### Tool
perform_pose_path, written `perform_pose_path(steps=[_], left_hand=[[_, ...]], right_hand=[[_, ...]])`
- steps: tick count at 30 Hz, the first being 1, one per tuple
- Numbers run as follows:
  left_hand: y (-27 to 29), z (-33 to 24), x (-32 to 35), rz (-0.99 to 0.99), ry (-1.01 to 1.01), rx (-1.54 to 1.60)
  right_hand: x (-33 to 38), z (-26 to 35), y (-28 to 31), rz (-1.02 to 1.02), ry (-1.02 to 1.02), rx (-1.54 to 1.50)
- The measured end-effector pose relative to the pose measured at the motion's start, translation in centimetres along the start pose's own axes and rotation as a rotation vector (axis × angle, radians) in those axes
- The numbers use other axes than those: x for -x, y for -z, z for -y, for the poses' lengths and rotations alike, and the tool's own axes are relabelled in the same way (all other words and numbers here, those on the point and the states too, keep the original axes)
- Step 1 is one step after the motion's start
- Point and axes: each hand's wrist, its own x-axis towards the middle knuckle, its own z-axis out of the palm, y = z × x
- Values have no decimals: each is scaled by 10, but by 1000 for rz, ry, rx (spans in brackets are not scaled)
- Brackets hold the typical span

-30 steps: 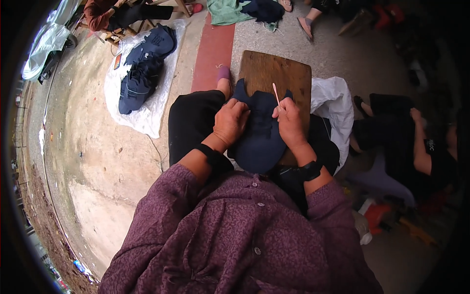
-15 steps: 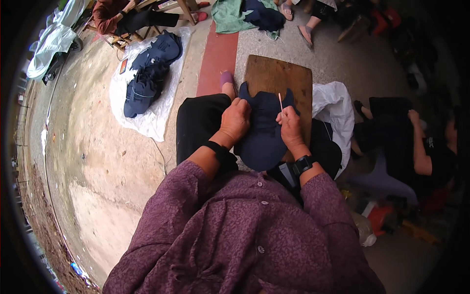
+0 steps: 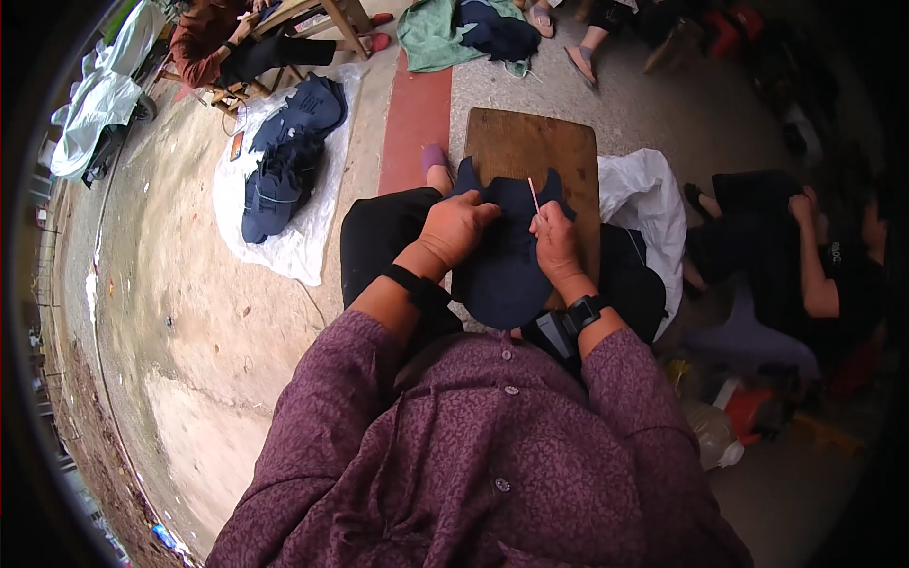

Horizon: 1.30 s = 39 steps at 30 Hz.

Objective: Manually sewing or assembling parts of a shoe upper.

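Observation:
A dark blue cloth piece (image 3: pixel 507 289), rounded at the near end and with two pointed tips at the far end, lies over my lap and the near part of a brown wooden board (image 3: pixel 530 142). At the cloth's left side, my left hand (image 3: pixel 456 230) is closed on it, thumb toward the middle. My right hand (image 3: pixel 557 239) pinches a thin pale pink stick (image 3: pixel 533 194), which points up and away over the cloth's right half. The stick's lower end is hidden in my fingers.
Stacked dark blue cloth pieces (image 3: pixel 276 185) rest on a white plastic sheet (image 3: pixel 301 256) at left. White plastic (image 3: pixel 644 189) bunches right of the board. A green cloth (image 3: pixel 426 38) lies beyond. Other people sit nearby, one at right (image 3: pixel 819 256), another at far left (image 3: pixel 204 52).
My left hand has shifted slightly right over the cloth, its thumb reaching further inward. My right hand and the stick have moved a little left, and the stick leans more.

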Motion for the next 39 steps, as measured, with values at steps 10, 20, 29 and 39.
perform_pose_path(steps=[10, 20, 29, 39], left_hand=[[-14, 19, -1, -8, -36, 64], [-8, 30, 1, 81, -98, 156], [-3, 31, -1, 153, -110, 241], [11, -2, 13, -106, 2, 212]], right_hand=[[1, 1, 0, 7, -26, 49], [-1, 6, 0, 17, -27, 51], [0, 5, 1, -11, 13, 74], [0, -5, 5, 7, -27, -94]])
